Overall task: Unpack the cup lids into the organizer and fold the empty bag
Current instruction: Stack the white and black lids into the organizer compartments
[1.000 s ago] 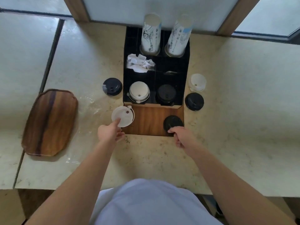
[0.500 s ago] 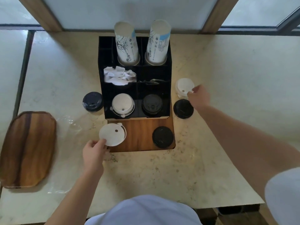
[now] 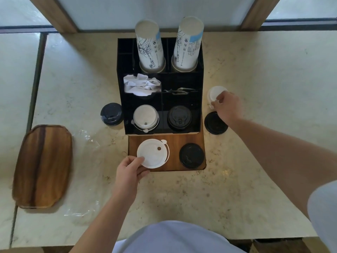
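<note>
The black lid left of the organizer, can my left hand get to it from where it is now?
Probably yes. The left hand is pinching the white lid on the wooden base, so it must let go first. The black lid sits in the open on the counter, with nothing between them.

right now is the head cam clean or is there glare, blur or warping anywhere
Head view: mostly sharp, lid details readable; the wide lens bows the counter edges and splays the two cup stacks outward; soft daylight from the far windows, with faint shadows; the clear bag shows only as pale glints; the right hand is slightly soft, the left hand crisp.
</note>
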Available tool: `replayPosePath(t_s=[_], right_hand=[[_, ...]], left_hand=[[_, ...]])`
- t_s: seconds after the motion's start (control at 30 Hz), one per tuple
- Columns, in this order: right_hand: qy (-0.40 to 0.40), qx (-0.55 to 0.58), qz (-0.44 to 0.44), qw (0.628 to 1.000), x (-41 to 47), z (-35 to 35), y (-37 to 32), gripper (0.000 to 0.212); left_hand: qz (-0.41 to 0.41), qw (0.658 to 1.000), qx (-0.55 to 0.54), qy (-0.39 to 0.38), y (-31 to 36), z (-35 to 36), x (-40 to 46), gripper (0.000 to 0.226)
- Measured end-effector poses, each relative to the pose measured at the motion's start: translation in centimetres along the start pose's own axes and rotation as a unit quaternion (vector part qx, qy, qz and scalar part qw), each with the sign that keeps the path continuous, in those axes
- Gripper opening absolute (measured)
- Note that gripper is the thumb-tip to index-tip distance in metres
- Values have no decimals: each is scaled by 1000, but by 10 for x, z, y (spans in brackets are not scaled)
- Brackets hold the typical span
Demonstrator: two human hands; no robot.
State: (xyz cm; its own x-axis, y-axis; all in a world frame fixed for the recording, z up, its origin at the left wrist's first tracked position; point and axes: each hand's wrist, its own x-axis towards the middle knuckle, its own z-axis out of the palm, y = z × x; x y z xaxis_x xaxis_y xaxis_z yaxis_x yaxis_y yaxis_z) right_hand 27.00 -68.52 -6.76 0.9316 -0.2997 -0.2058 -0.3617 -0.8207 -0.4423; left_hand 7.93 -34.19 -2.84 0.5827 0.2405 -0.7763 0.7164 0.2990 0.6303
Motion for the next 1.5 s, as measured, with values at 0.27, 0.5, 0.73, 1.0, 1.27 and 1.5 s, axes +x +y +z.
replayPosePath(t_s=[0.27,0.5,0.73,1.0,1.27,1.5], right_hand=[[21,-23,-44,999,-12,-7,3,25],[111,95,-28,989,-44,-41,-29,20],[81,331,11,940,-167,-50,-72,12],[-100,422,81,897,-252,-33,-81,16],[-226,453,53,861,-275,-50,-86,13],[-308,446,26,840,-292,-55,-102,27]], left_hand=[[4,1000,7,1,1,-5,-1,18],[18,1000,-5,-23,2,-1,-8,18],[31,998,-49,-33,9,2,-22,25],[-1,986,-123,-116,15,-4,-50,53],[20,960,-144,-239,10,-16,-68,47],[0,936,-212,-281,13,-17,-83,41]])
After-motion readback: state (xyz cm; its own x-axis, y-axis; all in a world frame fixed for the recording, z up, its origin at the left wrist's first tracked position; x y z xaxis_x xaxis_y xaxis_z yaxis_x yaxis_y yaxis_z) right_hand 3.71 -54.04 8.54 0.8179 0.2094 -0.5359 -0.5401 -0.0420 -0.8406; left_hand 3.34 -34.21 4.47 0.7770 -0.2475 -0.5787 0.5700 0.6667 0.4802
